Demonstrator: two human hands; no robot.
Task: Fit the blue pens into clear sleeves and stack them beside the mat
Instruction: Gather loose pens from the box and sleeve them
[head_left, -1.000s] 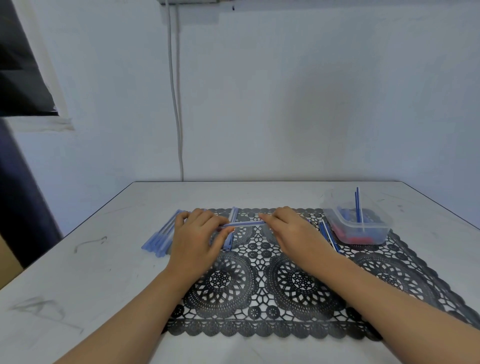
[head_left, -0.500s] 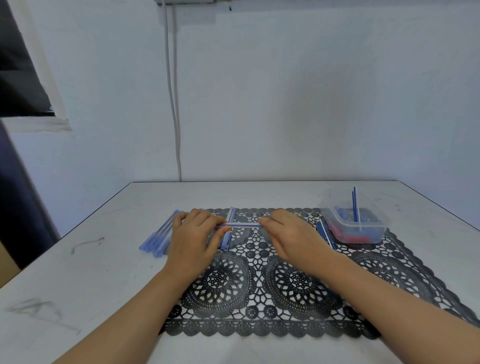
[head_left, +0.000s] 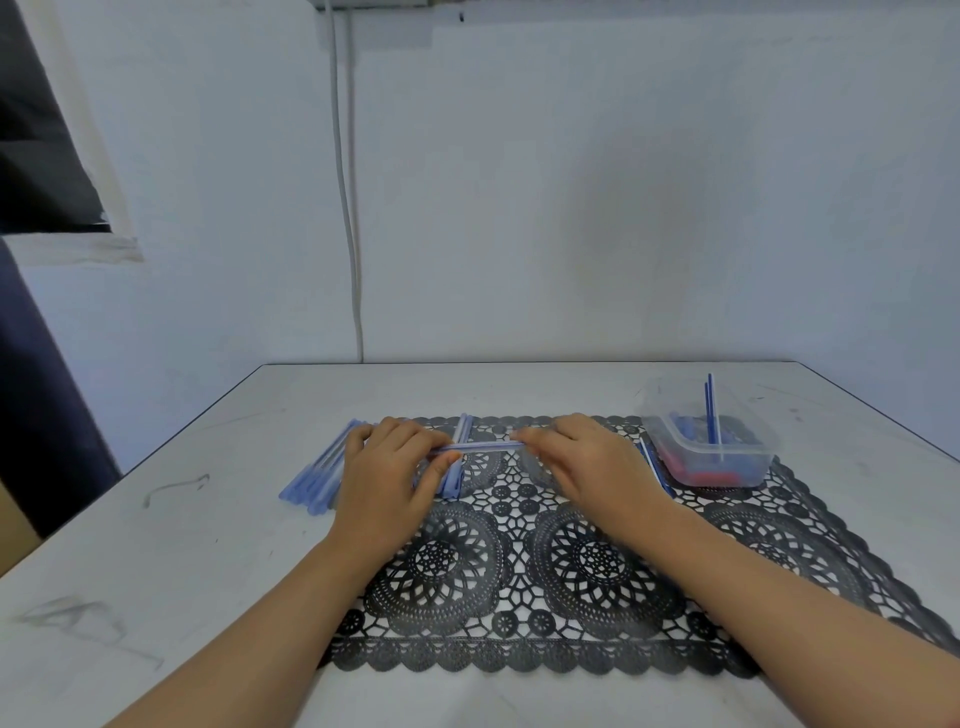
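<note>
Blue pen (head_left: 480, 446) in a slim clear sleeve, held level and crosswise just above the far part of the black lace-patterned mat (head_left: 571, 566). Pinched at its left end between thumb and curled fingers of the left hand (head_left: 387, 467); gripped at its right end by the bent fingers of the right hand (head_left: 587, 462), with those fingertips hidden behind the knuckles. Cannot tell how far the pen sits inside the sleeve.

Directly beneath, on the mat, a small bundle of pale blue sleeved sticks (head_left: 457, 475), lying front to back and crossing under the held pen. Just off the mat's left edge, on the scuffed white tabletop (head_left: 208, 545), a stacked row of sleeved blue pens (head_left: 314, 480), partly covered by the left hand.

On the mat's far right corner, a clear rectangular plastic tub (head_left: 753, 457), with at least 2 thin blue refills (head_left: 709, 415) standing upright in it and red pieces (head_left: 696, 474) on its bottom. On the mat between tub and right hand, a few loose dark blue pens (head_left: 655, 467). Beyond the mat's far edge, a pale wall with a white cable (head_left: 347, 208) running down it.
</note>
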